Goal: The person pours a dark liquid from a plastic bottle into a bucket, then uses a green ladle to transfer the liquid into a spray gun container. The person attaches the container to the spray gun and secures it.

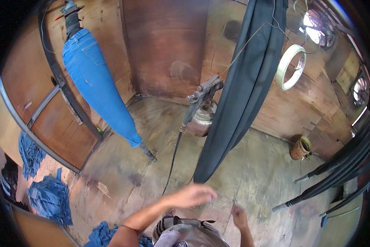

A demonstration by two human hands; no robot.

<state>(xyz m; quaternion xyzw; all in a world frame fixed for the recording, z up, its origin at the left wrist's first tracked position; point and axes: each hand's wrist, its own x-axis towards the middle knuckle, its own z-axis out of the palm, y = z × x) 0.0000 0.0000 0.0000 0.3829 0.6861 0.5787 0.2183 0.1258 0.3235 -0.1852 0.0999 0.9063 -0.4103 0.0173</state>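
Observation:
My left hand reaches across in front of me, fingers stretched out and somewhat blurred, with nothing seen in it. It is just below the lower tip of a hanging black cloth. To its right, my right hand is closed; whatever it may hold is too small to make out. Beyond my hands a spray gun with a stained metal cup hangs from a wire, its dark hose running down toward the floor. Blue jeans are stretched over a dark leg-shaped form at the left, apart from both hands.
A roll of tape hangs at the upper right. A rusty bucket stands by the right wall. Dark padded poles jut in from the right. Blue garments lie heaped at the lower left, near a metal-edged wooden panel.

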